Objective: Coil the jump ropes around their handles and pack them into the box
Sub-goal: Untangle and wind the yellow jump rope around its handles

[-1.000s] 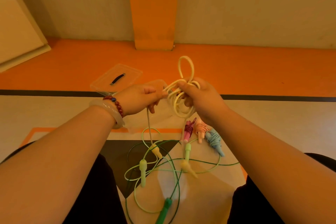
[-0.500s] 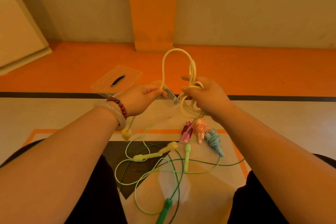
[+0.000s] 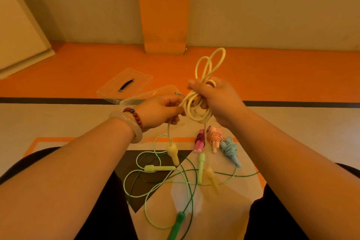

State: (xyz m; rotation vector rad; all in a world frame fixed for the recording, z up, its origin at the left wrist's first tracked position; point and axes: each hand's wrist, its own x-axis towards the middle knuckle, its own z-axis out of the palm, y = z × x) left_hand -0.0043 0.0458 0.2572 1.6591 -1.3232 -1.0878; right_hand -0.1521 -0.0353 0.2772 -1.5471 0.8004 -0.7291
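clear glossy plastic box point(image 3: 155, 94), matt yellow rope point(image 3: 196, 115)

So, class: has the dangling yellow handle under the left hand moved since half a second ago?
Yes. The yellow handle has swung right and lower, toward the pink bundle; it now hangs over the dark floor patch.

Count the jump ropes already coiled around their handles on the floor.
3, side by side below the right hand: the pink bundle on the left, the peach bundle in the middle, the blue bundle on the right. None seems hidden.

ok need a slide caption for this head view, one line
Both hands gather the cream jump rope into loops above three coiled ropes and loose green ropes on the floor.
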